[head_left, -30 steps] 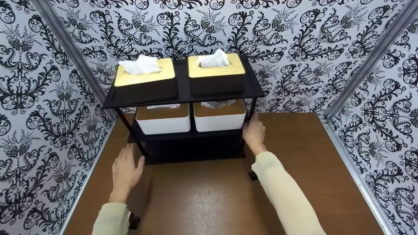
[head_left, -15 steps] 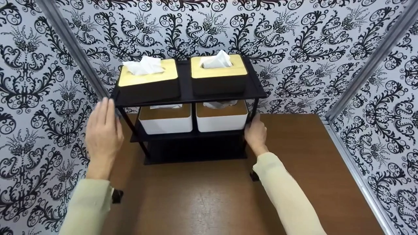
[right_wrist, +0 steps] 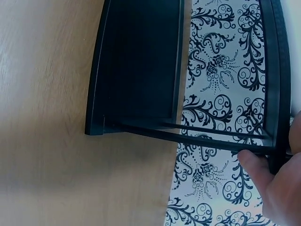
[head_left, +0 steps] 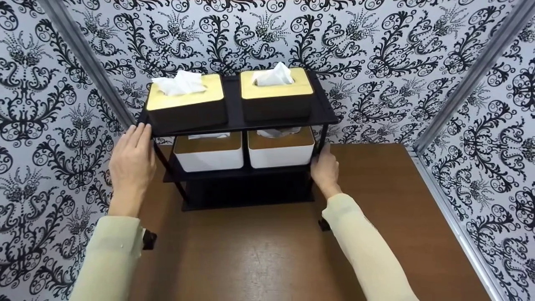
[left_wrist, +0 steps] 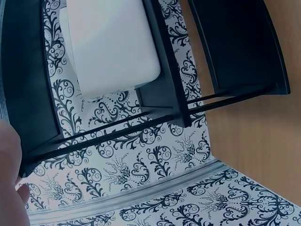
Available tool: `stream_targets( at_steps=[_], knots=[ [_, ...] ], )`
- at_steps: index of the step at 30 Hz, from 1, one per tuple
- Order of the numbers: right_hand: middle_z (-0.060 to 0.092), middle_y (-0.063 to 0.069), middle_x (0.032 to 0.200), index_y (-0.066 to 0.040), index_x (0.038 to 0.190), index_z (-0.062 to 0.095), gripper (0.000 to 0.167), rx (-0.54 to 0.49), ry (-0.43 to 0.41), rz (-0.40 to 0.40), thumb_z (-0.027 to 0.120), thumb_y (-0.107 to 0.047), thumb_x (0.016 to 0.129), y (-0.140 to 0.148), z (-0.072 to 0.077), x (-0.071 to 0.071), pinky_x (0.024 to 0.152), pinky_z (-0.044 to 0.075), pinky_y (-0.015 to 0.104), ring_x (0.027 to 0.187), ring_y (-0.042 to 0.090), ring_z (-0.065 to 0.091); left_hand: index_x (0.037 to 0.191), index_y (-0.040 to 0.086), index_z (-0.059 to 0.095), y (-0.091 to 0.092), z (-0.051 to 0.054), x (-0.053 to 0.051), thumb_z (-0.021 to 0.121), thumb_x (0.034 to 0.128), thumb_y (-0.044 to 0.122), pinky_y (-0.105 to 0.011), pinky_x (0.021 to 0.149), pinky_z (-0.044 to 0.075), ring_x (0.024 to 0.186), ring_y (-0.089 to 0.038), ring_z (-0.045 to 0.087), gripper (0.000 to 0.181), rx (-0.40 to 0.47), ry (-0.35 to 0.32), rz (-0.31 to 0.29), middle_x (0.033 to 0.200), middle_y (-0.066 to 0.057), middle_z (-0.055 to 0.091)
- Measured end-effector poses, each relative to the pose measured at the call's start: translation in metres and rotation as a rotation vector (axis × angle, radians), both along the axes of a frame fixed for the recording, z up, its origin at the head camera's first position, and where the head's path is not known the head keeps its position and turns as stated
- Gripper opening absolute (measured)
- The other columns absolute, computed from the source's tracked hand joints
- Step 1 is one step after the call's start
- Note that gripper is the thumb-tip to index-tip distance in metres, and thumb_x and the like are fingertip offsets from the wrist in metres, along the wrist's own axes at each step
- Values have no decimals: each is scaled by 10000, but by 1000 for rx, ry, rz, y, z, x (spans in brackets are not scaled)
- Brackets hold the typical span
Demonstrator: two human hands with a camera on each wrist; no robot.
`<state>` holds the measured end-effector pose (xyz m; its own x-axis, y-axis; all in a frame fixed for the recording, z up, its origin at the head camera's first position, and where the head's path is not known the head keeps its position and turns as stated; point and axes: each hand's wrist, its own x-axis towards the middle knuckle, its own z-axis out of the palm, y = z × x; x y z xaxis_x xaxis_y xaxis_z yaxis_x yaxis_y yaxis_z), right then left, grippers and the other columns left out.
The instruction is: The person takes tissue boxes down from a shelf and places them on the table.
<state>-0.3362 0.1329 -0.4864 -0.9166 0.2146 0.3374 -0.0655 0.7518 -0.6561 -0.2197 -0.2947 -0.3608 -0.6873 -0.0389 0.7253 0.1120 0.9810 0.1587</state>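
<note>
A black three-tier shelf rack [head_left: 234, 104] stands on the wooden table. Two dark tissue boxes with yellow lids, a left one [head_left: 188, 108] and a right one [head_left: 278, 100], sit on its top tier. Below them, on the middle tier, are a left white tissue box [head_left: 209, 159] and a right white tissue box [head_left: 282, 156]. My left hand [head_left: 133, 161] rests against the top tier's front left corner, fingers straight. At the right post, level with the middle tier, my right hand [head_left: 326, 169] grips the rack; the right wrist view shows its thumb [right_wrist: 256, 167] against the post.
Black-and-white patterned walls [head_left: 376, 62] enclose the table [head_left: 259, 251] at the back and both sides. Metal rails run up the corners, and one [head_left: 455, 225] follows the table's right edge. The rack stands near the back wall.
My left hand has moved up and left from beside the lower tiers to the top tier's left corner. The right hand keeps its place on the post.
</note>
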Motion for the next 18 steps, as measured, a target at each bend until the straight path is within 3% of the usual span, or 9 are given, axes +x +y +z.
stream_targets(
  at_steps=[12, 18],
  knots=[
    [674, 308, 1056, -2, 1313, 467, 388, 53, -35, 83, 515, -123, 947, 10, 3, 1, 766, 514, 642, 932, 524, 651, 1297, 61, 602, -2, 6, -4, 567, 976, 162, -468, 1097, 437, 1266, -360, 559, 338, 56, -32, 0, 1342, -159, 598],
    [687, 273, 1073, -10, 1169, 545, 243, 79, 0, 128, 553, -129, 957, 18, 2, 3, 790, 506, 639, 957, 515, 649, 1275, 51, 615, 0, 7, -6, 577, 972, 175, -473, 1077, 452, 1256, -354, 568, 329, 70, -44, -2, 1330, -143, 609]
  ],
)
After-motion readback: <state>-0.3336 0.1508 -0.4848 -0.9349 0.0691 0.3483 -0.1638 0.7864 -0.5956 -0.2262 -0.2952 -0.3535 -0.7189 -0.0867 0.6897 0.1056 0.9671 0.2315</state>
